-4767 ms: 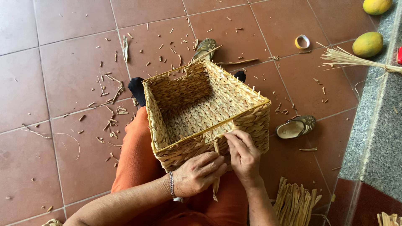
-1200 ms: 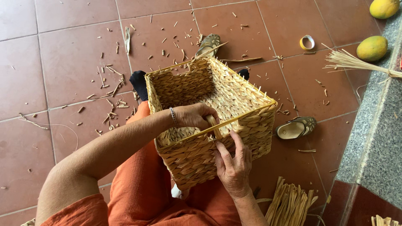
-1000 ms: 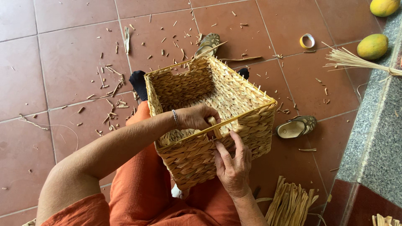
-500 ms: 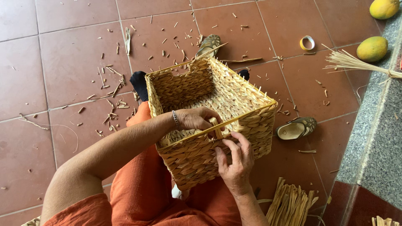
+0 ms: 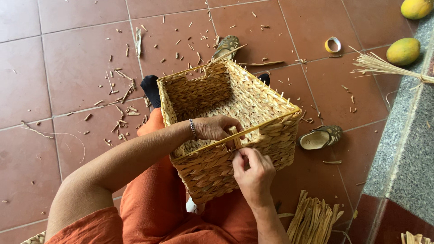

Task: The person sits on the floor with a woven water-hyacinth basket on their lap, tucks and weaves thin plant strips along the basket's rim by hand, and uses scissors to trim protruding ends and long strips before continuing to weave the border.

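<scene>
Head view: left hand (image 5: 217,129) and right hand (image 5: 253,169) pinching basket (image 5: 212,171) rim strand, sandal (image 5: 321,138) and straw bundle (image 5: 314,219) beside.

Floor (image 5: 68,68) is tiled w/ big reddish-brown squares, pale grout lines btwn them. Short straw offcuts (image 5: 120,108) are scattered all over the upper-left tiles, plus one long thin strand (image 5: 54,134) curled at the left. A yellow tape roll (image 5: 333,44) is laid flat near the top right. One sandal (image 5: 320,137) is seen sole-up-ish on the right, another sandal (image 5: 225,45) at the top, partly hidden behind the basket. A bundle of flat straw strips (image 5: 313,219) is laid at the bottom, right of center. A grey speckled stone ledge (image 5: 407,149) runs down the right side; two yellow-green mangoes (image 5: 403,51) and a thin-stalk bundle (image 5: 384,68) are rested on it.
</scene>
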### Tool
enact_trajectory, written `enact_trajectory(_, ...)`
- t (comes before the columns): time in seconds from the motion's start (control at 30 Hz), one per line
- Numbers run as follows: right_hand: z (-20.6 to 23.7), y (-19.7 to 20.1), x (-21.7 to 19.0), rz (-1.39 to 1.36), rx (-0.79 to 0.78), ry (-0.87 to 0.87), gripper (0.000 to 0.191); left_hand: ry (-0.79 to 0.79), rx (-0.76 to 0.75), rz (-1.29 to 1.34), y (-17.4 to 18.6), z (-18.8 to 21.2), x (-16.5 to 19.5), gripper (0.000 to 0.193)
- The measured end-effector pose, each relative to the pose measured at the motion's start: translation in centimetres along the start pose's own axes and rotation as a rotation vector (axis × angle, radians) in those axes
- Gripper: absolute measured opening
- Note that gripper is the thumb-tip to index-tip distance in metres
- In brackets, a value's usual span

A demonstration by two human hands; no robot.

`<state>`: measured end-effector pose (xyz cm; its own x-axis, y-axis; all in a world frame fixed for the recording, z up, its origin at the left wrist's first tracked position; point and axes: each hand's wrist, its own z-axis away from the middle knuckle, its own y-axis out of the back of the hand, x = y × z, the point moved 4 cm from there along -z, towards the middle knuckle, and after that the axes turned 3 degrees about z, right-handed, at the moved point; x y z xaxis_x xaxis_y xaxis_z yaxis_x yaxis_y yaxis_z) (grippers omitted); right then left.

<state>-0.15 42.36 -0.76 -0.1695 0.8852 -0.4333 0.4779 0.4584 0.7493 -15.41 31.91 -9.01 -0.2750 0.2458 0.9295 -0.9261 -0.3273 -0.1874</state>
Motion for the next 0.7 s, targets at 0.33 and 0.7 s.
enact_trajectory(0.33,2.6,-2.2,4.6,-0.589,-0.079,-0.253,0.014,0.019,-0.001,0.088,-0.2,0.5,0.4,0.037)
enact_trajectory(0.7,0.3,0.3,0.8,-0.276,-0.001,-0.072,0.013,0.022,-0.109,0.005,-0.1,0.0,0.4,0.043)
